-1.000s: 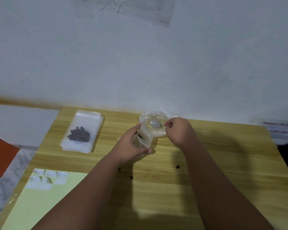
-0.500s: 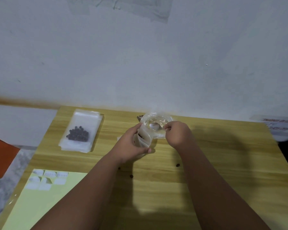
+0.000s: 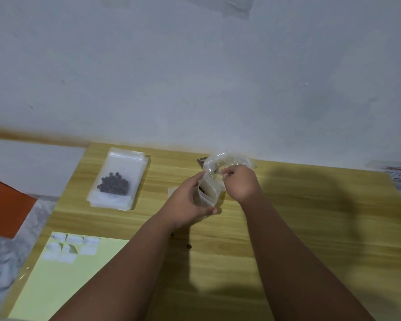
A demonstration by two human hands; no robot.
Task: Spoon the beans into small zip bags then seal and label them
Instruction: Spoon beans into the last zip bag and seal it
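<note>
My left hand [image 3: 185,202] grips a small clear zip bag [image 3: 209,193] upright on the wooden table [image 3: 310,228], holding its mouth apart; a few dark beans show inside. My right hand [image 3: 240,184] is just right of the bag's mouth, with its fingers pinched on what looks like a small spoon's handle, which is mostly hidden. Right behind both hands lies a crinkled clear plastic bean container [image 3: 229,158], with dark beans [image 3: 202,161] at its left edge. A filled zip bag [image 3: 118,181] lies on a stack of bags at the back left.
A pale yellow sheet [image 3: 67,286] with several white labels [image 3: 72,247] lies at the front left. Loose beans [image 3: 189,246] lie on the table under my left forearm. A wall runs along the table's far edge. An orange board [image 3: 5,205] lies off the table's left side.
My right hand has come from over the bean container down and left to the mouth of the zip bag. My left hand keeps its grip on the bag.
</note>
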